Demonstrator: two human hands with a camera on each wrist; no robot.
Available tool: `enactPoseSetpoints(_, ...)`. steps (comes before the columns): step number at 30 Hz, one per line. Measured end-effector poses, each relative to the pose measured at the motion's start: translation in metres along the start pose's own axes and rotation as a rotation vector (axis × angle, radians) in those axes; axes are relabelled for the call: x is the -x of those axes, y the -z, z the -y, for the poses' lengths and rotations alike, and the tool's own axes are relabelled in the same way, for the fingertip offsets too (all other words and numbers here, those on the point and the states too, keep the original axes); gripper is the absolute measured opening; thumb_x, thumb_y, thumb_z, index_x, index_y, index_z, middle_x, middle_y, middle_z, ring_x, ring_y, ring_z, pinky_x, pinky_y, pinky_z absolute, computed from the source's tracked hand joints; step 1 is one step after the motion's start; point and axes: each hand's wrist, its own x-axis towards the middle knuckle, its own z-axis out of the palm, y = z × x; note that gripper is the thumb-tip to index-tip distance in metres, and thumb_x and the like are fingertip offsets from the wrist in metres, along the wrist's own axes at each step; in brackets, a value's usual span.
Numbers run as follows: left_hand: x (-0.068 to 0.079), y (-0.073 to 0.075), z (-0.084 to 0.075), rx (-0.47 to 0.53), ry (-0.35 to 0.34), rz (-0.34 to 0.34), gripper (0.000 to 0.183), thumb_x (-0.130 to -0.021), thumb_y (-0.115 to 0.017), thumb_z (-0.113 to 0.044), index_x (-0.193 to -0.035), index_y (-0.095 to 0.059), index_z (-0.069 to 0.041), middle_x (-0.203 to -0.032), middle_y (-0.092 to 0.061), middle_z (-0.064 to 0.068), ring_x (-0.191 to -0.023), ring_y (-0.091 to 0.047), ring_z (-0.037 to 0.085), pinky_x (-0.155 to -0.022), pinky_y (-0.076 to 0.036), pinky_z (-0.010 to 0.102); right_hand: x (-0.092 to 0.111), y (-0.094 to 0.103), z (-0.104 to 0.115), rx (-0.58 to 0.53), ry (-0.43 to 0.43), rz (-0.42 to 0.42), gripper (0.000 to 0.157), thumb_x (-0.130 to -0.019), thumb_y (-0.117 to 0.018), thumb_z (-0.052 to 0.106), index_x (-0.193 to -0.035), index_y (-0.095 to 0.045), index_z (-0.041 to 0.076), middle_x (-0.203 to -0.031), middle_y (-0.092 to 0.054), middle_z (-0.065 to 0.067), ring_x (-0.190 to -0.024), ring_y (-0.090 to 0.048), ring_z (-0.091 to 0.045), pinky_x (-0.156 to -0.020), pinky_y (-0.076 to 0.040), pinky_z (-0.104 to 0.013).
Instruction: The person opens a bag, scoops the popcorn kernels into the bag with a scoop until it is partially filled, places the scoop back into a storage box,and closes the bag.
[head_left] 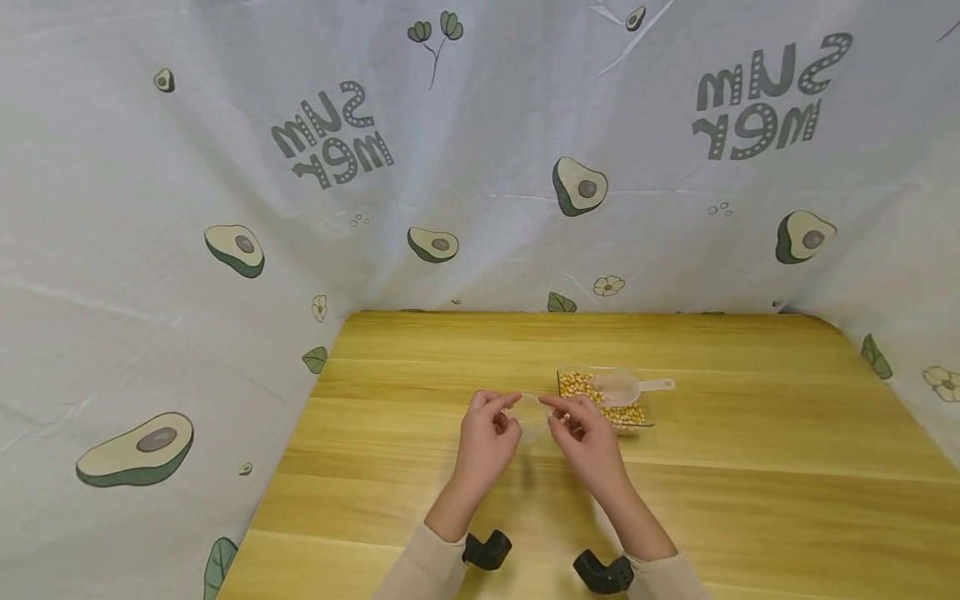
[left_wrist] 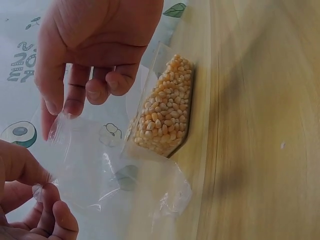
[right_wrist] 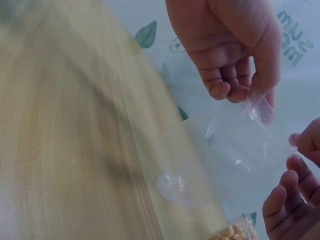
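A clear, thin plastic bag (left_wrist: 90, 165) hangs above the table, held at its top edge by both hands. My left hand (head_left: 486, 437) pinches one corner between thumb and forefinger. At the opposite corner my right hand (head_left: 588, 437) has the same kind of pinch, its other fingers loosely bent. The bag looks limp, with nothing visible in it. Just beyond the right hand stands a clear rectangular container (head_left: 647, 423) of yellow corn kernels (left_wrist: 165, 110). A translucent scoop (head_left: 618, 388) lies on the kernels, its handle reaching past the container's right side.
Beneath the hands is a wood-grain table (head_left: 405, 367). A white curtain (head_left: 495, 150) printed with avocados and lettering rises behind it and along the sides. Black wrist mounts (head_left: 487, 550) show at both forearms, below beige sleeves (head_left: 427, 567).
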Motion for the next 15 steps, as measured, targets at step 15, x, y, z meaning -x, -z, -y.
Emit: enactPoseSetpoints(15, 0.000, 0.000, 0.002, 0.033, 0.022, 0.004, 0.037, -0.089, -0.059, 0.005, -0.125, -0.067, 0.003, -0.110, -0.054, 0.013, -0.071, -0.046, 0.004, -0.059, -0.041, 0.015, 0.010, 0.020, -0.008, 0.019, -0.088, -0.137, 0.025, -0.097, -0.061, 0.005, -0.117, -0.073, 0.012, -0.097, -0.058, -0.003, -0.070, -0.048, -0.005, -0.058, -0.043, -0.019)
